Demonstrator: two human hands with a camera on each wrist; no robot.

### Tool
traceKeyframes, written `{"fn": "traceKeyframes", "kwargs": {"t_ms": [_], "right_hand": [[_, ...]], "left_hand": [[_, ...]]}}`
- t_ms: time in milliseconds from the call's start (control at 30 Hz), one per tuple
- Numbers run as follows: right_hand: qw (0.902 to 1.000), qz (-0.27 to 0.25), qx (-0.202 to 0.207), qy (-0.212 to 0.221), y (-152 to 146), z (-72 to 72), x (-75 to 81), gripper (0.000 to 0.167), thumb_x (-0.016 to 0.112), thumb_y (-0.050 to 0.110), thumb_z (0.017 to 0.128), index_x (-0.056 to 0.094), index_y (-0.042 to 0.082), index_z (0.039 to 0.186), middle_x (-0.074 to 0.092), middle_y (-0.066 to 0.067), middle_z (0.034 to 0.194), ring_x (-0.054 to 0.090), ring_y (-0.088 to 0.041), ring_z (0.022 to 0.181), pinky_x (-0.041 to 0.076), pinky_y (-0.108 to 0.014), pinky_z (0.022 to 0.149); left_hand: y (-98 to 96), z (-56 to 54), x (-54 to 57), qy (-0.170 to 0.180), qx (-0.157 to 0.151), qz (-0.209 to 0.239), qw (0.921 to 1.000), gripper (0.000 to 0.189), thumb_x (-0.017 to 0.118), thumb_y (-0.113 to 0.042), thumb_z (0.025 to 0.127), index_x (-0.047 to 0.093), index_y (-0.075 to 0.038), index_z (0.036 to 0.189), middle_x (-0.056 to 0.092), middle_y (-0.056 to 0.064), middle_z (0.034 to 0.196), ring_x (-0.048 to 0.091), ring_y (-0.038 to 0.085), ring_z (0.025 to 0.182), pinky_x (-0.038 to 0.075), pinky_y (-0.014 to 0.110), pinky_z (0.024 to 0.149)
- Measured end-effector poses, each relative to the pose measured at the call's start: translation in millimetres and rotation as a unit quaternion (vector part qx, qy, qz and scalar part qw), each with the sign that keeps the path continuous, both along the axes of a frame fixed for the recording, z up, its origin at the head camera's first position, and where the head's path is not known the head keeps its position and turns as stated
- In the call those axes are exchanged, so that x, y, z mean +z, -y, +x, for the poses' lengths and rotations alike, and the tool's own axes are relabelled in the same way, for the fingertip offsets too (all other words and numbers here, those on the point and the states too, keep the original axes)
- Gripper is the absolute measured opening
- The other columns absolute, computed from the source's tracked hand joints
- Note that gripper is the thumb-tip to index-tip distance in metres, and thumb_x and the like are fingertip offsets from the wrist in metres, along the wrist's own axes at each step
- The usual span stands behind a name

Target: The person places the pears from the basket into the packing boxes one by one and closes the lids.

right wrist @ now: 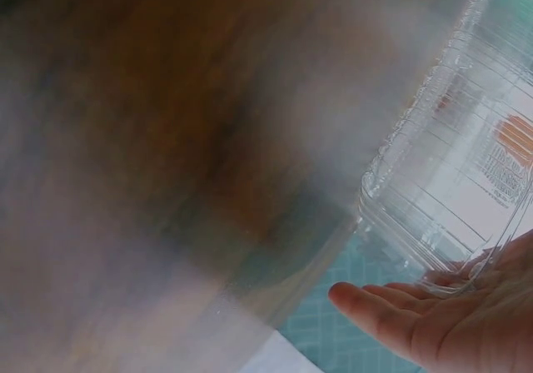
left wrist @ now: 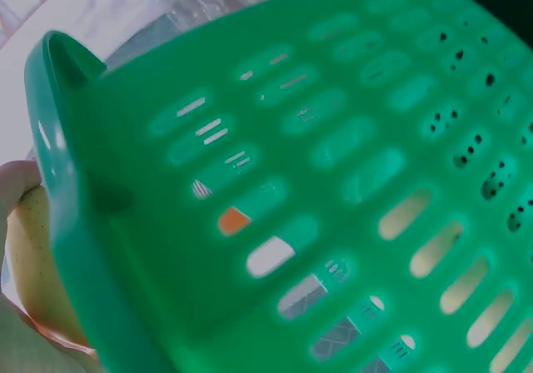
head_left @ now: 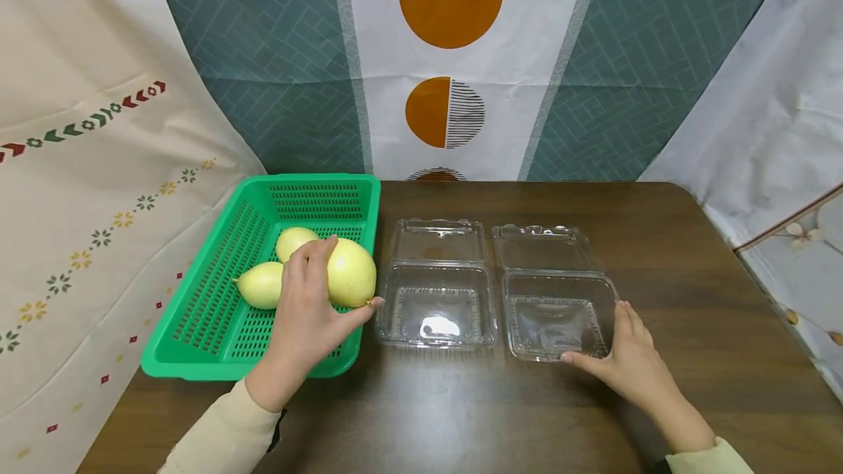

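Note:
In the head view, my left hand (head_left: 306, 309) holds a pale yellow pear (head_left: 351, 273) between thumb and fingers, over the right side of a green plastic basket (head_left: 263, 370). Two more pears, one with a stem (head_left: 261, 285) and one behind it (head_left: 295, 241), lie in the basket. The left wrist view has the basket's slotted wall (left wrist: 191, 248) filling most of it, with part of the held pear (left wrist: 37, 265) at the left edge. My right hand (head_left: 632, 360) touches the near right corner of a clear hinged container (head_left: 556, 313), fingers fairly straight, thumb at its front edge.
A second clear container (head_left: 435, 306) stands between the basket and the right container, its lid (head_left: 437, 241) laid back. The right container's lid (head_left: 546, 249) is folded back too. All stand on a brown wooden table (head_left: 448, 408), with patterned cloth (head_left: 283, 57) behind.

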State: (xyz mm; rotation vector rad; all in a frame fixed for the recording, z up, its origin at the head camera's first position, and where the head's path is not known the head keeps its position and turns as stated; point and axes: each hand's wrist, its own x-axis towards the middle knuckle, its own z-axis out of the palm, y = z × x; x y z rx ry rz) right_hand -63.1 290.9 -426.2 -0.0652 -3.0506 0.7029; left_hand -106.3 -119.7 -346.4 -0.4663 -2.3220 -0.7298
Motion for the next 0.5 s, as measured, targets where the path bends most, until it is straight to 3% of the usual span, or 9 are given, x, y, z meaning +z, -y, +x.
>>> {"fn": "traceKeyframes", "kwargs": {"t_ms": [500], "right_hand": [[0.9998,0.008,0.003,0.015,0.4,-0.5,2.2,0.126,0.076,0.058,0.069,0.010,-0.022,0.140,0.017,-0.045,0.142,0.024,-0.065,0.124,0.032,-0.075,0.086]], "left_hand": [[-11.7,2.5,-5.8,-0.023,-0.017,-0.010,0.9995,0.086,0.089,-0.031,0.050,0.051,0.002,0.120,0.052,0.020,0.110,0.052,0.035,0.102,0.051,0.047,0.075]]}}
